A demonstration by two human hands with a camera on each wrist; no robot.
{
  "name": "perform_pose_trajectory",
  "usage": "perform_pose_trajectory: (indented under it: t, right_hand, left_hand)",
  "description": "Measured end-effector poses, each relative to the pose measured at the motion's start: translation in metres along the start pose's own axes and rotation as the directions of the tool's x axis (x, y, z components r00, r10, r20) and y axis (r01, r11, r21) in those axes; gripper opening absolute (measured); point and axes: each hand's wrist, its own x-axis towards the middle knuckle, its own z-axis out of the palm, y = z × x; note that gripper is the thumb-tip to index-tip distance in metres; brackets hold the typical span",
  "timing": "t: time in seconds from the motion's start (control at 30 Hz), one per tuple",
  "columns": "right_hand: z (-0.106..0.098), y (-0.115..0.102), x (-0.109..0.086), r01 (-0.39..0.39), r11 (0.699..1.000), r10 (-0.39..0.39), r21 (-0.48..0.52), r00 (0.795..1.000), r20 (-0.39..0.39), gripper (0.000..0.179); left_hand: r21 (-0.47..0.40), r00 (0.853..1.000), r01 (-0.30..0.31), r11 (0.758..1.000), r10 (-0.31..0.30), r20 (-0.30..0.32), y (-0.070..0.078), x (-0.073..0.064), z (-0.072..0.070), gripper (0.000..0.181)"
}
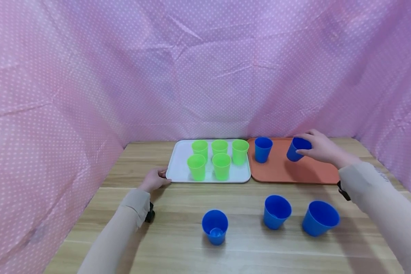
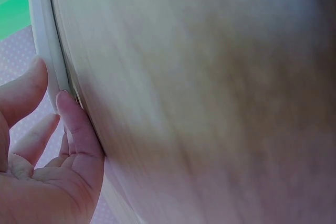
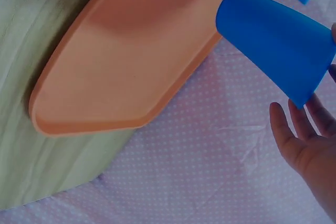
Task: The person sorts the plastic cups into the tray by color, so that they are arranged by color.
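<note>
In the head view, my right hand (image 1: 323,150) grips a blue cup (image 1: 293,153) near its rim, thumb on the near side and fingers across the far side. This cup is slightly tilted over the orange tray (image 1: 315,175); the right wrist view shows its base apart from the tray floor. A second blue cup (image 1: 262,151) stands upright at the tray's left end. My left hand (image 1: 154,180) holds the near left corner of the white tray (image 1: 178,167), its thumb at the front rim (image 2: 48,40). Several light green cups (image 1: 221,167) stand upright on that tray.
Three blue cups stand on the wooden table's near part: one at the middle (image 1: 214,227), one to its right (image 1: 276,213) and one farther right (image 1: 320,219). The trays lie side by side along the back, before a pink dotted cloth (image 1: 205,95).
</note>
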Motion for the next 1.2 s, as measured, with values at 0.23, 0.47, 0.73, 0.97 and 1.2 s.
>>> perform_pose_trajectory:
  t: [0.23,0.47,0.73,0.97,1.2]
  right_hand:
    - [0.011,0.004,0.012,-0.018,1.0,0.019,-0.024,0.999,0.028,0.057]
    - [0.019,0.006,0.021,0.002,0.999,-0.001,-0.042,1.0,0.013,0.054]
    - [0.027,0.008,0.029,-0.009,0.999,0.01,-0.053,1.0,0.024,0.054]
    - [0.035,0.01,0.035,0.002,0.997,-0.001,-0.079,1.0,0.018,0.05]
    - [0.039,0.012,0.039,-0.025,0.997,0.027,-0.076,0.999,0.028,0.049]
  left_hand:
    - [-0.023,1.0,-0.007,1.0,0.007,-0.001,0.0,-0.001,0.0,0.059]
    - [-0.037,1.0,0.016,0.999,-0.016,0.002,0.003,-0.003,0.001,0.058]
    - [-0.039,1.0,-0.006,0.999,0.005,-0.009,0.0,-0.002,0.002,0.056]
    - [-0.028,1.0,-0.004,1.0,0.004,-0.011,-0.001,-0.001,0.002,0.056]
    - [-0.031,1.0,0.007,1.0,-0.007,-0.009,0.001,-0.002,0.0,0.056]
